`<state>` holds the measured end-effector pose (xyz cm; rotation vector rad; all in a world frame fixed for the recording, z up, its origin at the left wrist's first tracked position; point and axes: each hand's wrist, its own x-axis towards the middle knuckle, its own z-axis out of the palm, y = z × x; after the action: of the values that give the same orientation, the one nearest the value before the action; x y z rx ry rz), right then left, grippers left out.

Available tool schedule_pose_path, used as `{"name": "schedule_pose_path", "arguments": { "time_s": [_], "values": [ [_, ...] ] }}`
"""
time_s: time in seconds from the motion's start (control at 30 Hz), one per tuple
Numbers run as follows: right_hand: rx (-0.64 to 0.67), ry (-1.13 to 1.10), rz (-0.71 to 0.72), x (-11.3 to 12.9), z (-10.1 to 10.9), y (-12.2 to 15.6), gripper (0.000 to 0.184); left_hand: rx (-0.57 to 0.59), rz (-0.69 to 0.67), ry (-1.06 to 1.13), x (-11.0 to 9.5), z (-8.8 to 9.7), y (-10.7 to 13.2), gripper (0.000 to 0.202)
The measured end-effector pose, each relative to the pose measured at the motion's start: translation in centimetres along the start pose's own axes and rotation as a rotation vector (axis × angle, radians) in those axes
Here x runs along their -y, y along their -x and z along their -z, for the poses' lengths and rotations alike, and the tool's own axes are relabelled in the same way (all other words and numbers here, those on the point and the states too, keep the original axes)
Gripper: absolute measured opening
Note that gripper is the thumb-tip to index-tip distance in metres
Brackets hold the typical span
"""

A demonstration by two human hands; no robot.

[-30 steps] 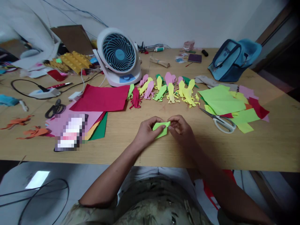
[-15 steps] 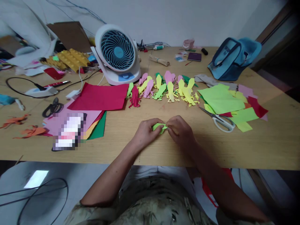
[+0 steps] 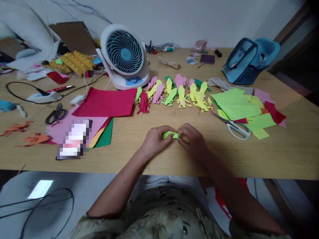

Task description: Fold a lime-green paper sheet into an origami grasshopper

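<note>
A small folded piece of light green paper [image 3: 170, 134] lies between my two hands near the front middle of the wooden table [image 3: 249, 159]. My left hand [image 3: 156, 141] is closed over its left part, fingers curled round it. My right hand [image 3: 190, 139] pinches its right end, so most of the paper is hidden. Just beyond my hands stands a row of several folded paper figures [image 3: 174, 93] in yellow, green, pink and red.
White-handled scissors [image 3: 234, 126] lie to the right beside loose green, yellow and red sheets [image 3: 236, 104]. A red sheet [image 3: 107, 103] and a coloured stack lie to the left, with black scissors [image 3: 56, 114]. A desk fan [image 3: 124, 54], cables and a blue bag [image 3: 249, 59] stand at the back.
The green paper was spread wider and flatter between my hands; my fingers have since closed in on it, so only a narrow strip shows.
</note>
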<state>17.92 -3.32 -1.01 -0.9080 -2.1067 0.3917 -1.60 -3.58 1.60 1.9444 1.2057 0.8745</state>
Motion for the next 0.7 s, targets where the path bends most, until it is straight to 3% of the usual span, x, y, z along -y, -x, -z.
{"name": "schedule_pose_path", "arguments": {
  "time_s": [0.3,0.7],
  "values": [
    [0.022,-0.01,-0.018,0.18,0.3,0.07,0.014,0.042,0.007,0.01,-0.12,0.26,-0.04,0.022],
    [-0.011,-0.128,-0.005,0.55,0.83,-0.15,0.01,0.007,0.054,0.067,0.03,0.18,-0.08,0.024]
  ]
}}
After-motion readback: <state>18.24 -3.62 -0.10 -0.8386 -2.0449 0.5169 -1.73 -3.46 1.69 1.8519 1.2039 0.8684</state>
